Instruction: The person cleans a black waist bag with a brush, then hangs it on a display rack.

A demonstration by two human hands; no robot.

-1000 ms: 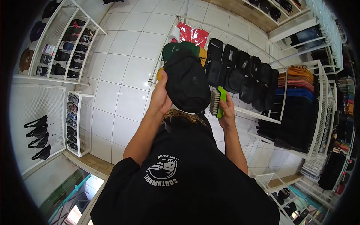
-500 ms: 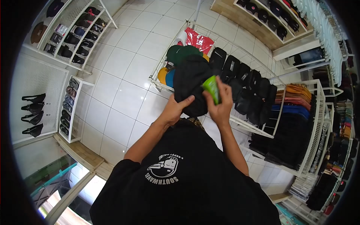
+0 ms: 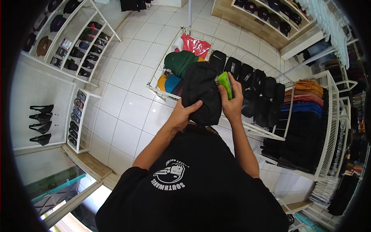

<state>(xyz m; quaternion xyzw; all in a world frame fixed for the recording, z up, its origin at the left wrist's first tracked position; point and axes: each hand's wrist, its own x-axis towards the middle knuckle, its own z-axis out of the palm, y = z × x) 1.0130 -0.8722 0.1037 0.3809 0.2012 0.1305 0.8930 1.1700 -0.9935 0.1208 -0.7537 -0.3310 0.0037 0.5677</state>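
My left hand [image 3: 183, 115] grips a black fabric bag [image 3: 201, 91] at its lower left edge, thumb on top and fingers hidden beneath. A bright green brush [image 3: 225, 85] is held in my right hand [image 3: 232, 98], its pale bristles facing the bag's upper right side. The bristles are right at the bag's edge. Behind the bag, a dark green cap [image 3: 179, 63] and a blue cap [image 3: 172, 84] lie in a white wire display rack [image 3: 166, 95]. Rows of black bags [image 3: 245, 75] stand in the same rack, just beyond my right hand.
A red plastic-wrapped item [image 3: 196, 45] lies at the rack's far end. Folded clothes [image 3: 303, 98] are stacked on a shelf to the right. Shelves of caps [image 3: 81, 56] and hanging black bags [image 3: 41, 120] are on the left, beyond the white tiled floor [image 3: 125, 92].
My right hand has shifted slightly right and turned the brush, so its bristles now show beside the bag. My left hand still holds the bag. The camera view has shifted a little.
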